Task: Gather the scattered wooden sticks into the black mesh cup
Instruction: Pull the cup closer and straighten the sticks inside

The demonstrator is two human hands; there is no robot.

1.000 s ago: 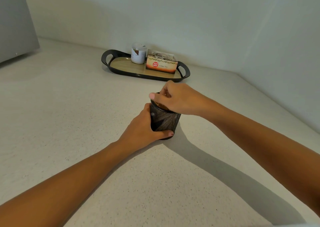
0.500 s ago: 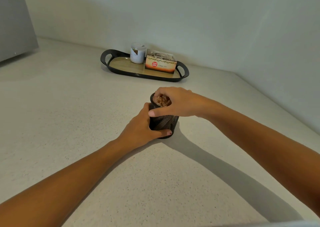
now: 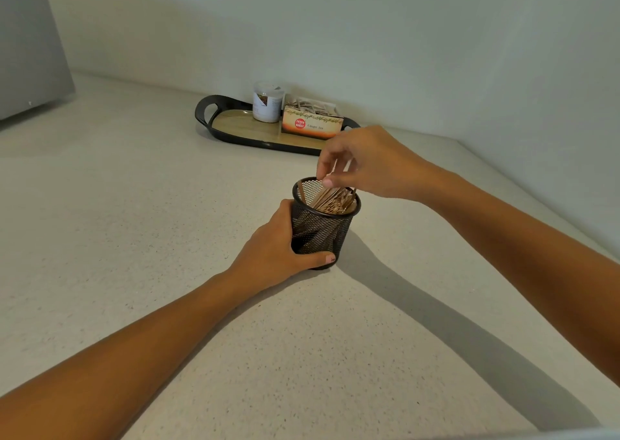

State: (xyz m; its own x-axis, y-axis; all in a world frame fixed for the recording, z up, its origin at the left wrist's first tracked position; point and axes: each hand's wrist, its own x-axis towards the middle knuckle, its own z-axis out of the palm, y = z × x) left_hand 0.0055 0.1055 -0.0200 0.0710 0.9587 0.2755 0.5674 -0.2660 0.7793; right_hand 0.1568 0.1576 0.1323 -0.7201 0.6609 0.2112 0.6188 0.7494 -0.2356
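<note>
Left hand (image 3: 278, 250) is wrapped round the black mesh cup (image 3: 322, 233), right hand (image 3: 365, 163) pinches a few of the wooden sticks (image 3: 332, 199) just above its rim.

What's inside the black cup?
Lots of thin wooden sticks, leaning together in the black mesh cup. The cup's bottom is hidden under them.

This looks like a home kitchen: a pale, speckled, stone-like surface (image 3: 134, 221) runs into a corner between two plain light walls (image 3: 335, 20). At the back sits a black-rimmed serving tray (image 3: 204, 111) with a wood-look base, carrying a small lidded jar (image 3: 266, 104) and an open box labelled ginger tea (image 3: 310, 125). The flat grey side of a tall appliance or cabinet (image 3: 30, 37) stands at the far left.
</note>
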